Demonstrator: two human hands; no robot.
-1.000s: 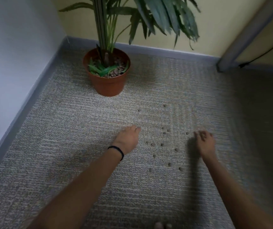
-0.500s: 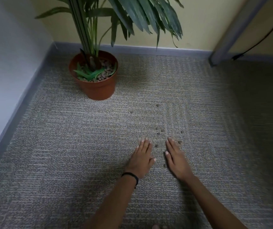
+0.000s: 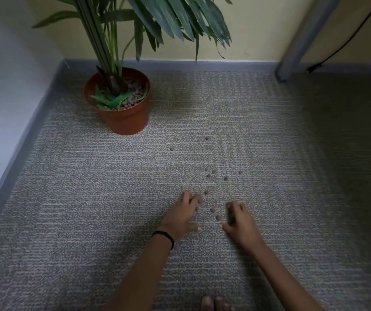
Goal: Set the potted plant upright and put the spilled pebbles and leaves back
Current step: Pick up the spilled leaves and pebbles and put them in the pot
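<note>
Nearest to me, my bare toes show at the bottom edge, resting on a low-pile grey carpet with a fine ribbed weave. Just beyond, both forearms reach forward. My left hand, with a thin black band at the wrist, lies palm down with fingers curled toward the carpet. My right hand mirrors it, knuckles raised and fingers bent under. The two hands sit close together but not touching, thumbs pointing at each other, and neither is closed on anything I can make out. Between them lie two small round brown pebbles. Farther on, more loose pebbles are scattered in a cluster, with two single ones beyond. Farther still, to the left, the smooth terracotta-coloured pot stands upright near the corner, filled with pebbles and short green leaves. Long, narrow dark-green fronds rise from it against a pale yellow wall with grey skirting.
</note>
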